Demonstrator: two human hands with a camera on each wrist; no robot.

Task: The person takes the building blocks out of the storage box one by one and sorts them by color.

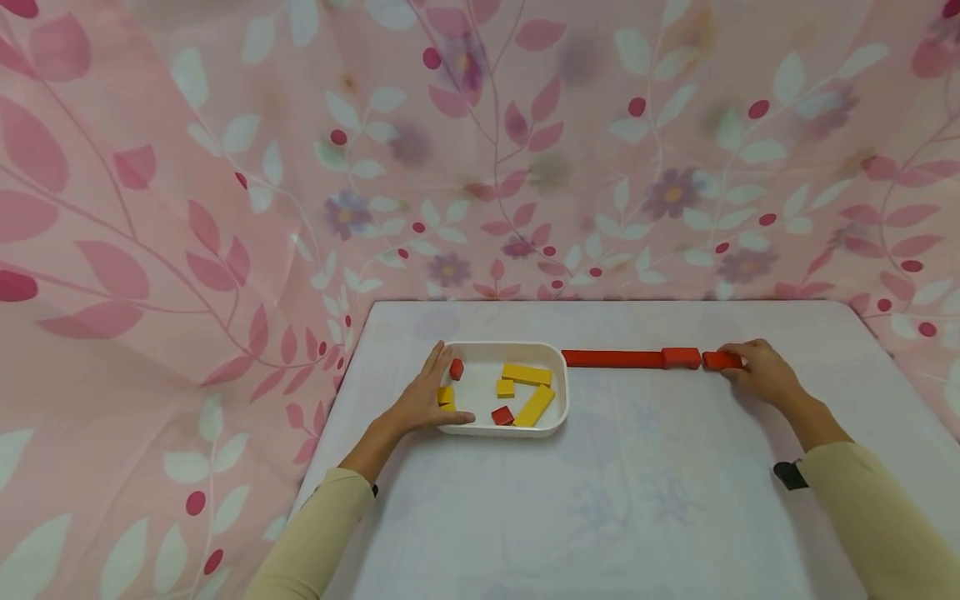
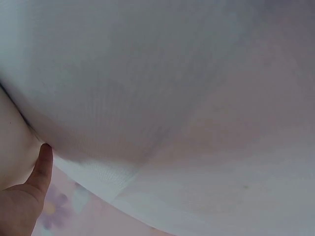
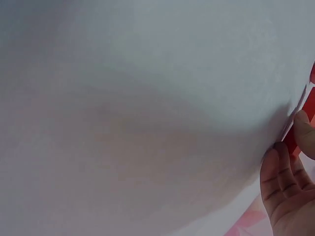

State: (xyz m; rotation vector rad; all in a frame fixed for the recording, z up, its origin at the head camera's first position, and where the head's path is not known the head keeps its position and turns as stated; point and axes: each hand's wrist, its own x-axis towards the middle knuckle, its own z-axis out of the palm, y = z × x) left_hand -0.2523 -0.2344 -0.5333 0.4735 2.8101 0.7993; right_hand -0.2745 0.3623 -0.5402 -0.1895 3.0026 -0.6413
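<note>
My left hand [image 1: 420,402] holds the left end of a white tray [image 1: 565,392], its thumb [image 1: 459,417] over the front rim and its fingers at the left side. Inside the tray lie several yellow blocks, among them a long one [image 1: 527,374], and red blocks, one [image 1: 502,415] near the front wall. At the far right, my right hand [image 1: 765,375] pinches a red block [image 1: 722,360] between thumb and fingers; the right wrist view also shows this grip. Just left of it, a thicker red block [image 1: 681,358] adjoins a long red strip [image 1: 613,359] that reaches the tray.
A white cloth covers the table [image 1: 600,517]. Behind and to the left hangs a pink floral curtain [image 1: 480,167]. The table's back edge runs just beyond the tray and the red row.
</note>
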